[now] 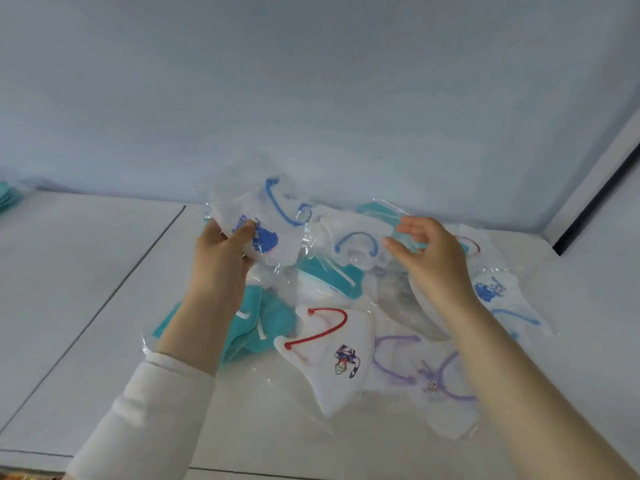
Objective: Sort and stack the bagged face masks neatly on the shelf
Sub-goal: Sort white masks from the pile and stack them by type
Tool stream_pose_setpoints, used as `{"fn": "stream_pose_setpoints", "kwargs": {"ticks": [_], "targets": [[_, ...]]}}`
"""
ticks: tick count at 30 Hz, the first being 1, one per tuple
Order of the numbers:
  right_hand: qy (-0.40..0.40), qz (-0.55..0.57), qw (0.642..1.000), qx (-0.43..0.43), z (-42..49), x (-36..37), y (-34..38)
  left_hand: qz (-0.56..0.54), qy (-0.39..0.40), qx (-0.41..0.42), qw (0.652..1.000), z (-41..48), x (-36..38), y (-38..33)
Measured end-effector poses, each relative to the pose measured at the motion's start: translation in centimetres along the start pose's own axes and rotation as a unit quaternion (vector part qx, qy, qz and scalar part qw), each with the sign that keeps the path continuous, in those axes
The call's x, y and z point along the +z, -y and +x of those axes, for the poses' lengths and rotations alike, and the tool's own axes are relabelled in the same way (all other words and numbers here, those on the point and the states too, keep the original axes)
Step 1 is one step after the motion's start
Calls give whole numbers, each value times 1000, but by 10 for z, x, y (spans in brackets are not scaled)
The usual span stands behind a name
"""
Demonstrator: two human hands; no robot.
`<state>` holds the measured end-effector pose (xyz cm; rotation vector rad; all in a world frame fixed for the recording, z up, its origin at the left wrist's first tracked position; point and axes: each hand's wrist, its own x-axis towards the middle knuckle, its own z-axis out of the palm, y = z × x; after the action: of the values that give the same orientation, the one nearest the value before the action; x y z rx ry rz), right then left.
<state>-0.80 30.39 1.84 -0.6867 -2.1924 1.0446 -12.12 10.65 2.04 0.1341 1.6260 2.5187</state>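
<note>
Your left hand pinches a bagged mask with blue straps, raised over the back-left of the pile of bagged masks. Your right hand hovers over the pile, fingers relaxed and apart, gripping nothing. The pile sits against the back wall. White shelf stretches left of it, across a seam, to a teal stack at the frame edge. On the right, the pile reaches near the side post. A red-strapped mask lies on the near side.
</note>
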Motion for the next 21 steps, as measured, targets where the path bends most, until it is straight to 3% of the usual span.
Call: {"fn": "stream_pose_setpoints", "kwargs": {"ticks": [3,7,11,15,17,21], "targets": [[86,-196,974,-72,32,20,0,-6,-19,-11,1000,2,-9,0],[134,-319,936,-57,49,34,-6,9,-21,-5,1000,3,-15,4],[124,-285,949,-57,47,30,-5,36,-17,10,999,8,-24,6],[263,-309,913,-45,37,24,-1,39,-13,5,999,7,-20,6],[293,-309,904,-43,30,21,2,38,-2,5,999,6,-18,5],[254,-224,938,-80,24,6,-1,24,-11,8,1000,4,-18,-2]]}}
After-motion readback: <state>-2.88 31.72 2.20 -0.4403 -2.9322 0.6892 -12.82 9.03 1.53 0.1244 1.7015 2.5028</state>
